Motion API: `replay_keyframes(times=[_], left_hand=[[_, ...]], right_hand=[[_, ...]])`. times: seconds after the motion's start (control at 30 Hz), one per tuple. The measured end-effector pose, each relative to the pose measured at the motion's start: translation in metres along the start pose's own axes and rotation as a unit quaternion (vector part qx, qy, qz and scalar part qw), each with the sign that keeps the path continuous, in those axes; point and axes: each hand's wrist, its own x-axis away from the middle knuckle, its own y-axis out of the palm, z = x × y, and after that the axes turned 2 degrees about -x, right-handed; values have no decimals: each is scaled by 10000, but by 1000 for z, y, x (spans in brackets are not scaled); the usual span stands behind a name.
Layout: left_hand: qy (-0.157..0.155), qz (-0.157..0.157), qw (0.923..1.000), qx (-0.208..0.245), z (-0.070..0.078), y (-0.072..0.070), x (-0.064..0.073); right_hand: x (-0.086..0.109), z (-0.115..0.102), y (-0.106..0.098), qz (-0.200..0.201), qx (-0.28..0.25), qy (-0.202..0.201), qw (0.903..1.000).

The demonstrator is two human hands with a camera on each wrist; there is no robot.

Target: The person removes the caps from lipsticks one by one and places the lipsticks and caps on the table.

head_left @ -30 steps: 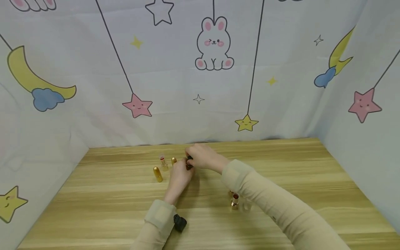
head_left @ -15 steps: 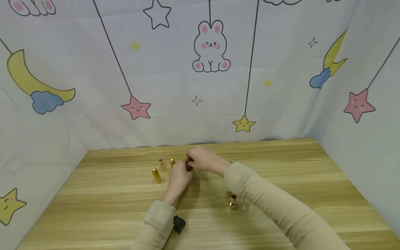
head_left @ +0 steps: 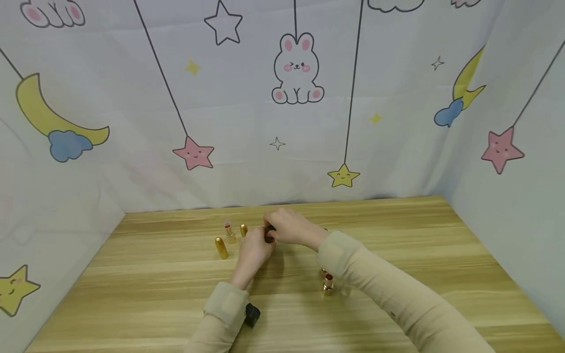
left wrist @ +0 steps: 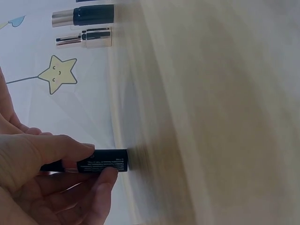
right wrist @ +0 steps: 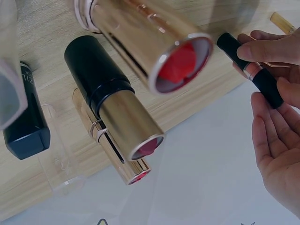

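Both hands meet at the back middle of the table on one black lipstick (head_left: 269, 234). My left hand (head_left: 255, 247) pinches its lower black part, printed with small white text in the left wrist view, between thumb and fingers close over the table. My right hand (head_left: 289, 226) comes from above and holds the upper black part. In the right wrist view a shiny band (right wrist: 253, 70) shows between the two black parts. The fingers hide much of the tube.
Left of the hands stand gold tubes (head_left: 221, 248) and an open red lipstick (head_left: 229, 233). Near the right forearm stand open gold lipsticks (head_left: 328, 284) and a clear cap (head_left: 346, 288). The right wrist view also shows a black-and-gold lipstick (right wrist: 96, 70) and a black case (right wrist: 28, 122).
Both hands stay together on the lipstick, with only a very small shift. The head view has moved slightly; the standing lipsticks keep their places.
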Motion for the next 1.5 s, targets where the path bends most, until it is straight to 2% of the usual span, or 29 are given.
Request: replay_keyframes(times=[0.17, 0.47, 0.8, 0.9, 1.13, 1.3, 1.5], left_hand=[[-61, -71, 10000, 19, -1, 0, 1], [-96, -16, 9999, 67, 2, -2, 4], [-157, -190, 9997, 17, 9, -7, 5], [-155, -197, 9997, -54, 11, -7, 6], [-235, -283, 9992, 150, 13, -7, 4], [-182, -298, 9993, 141, 13, -5, 2], [-187, -360, 9990, 176, 13, -3, -1]], right_hand=[[2, -2, -2, -18, -4, -27, 10000], [5, 2, -2, 219, -114, -53, 9997], [19, 9, -10, 452, -361, -176, 9982], [23, 11, -12, 518, -492, -120, 9974], [26, 19, -15, 582, -738, -8, 9956], [28, 26, -20, 654, -853, 21, 9942], [32, 34, -26, 694, -816, 144, 9941]])
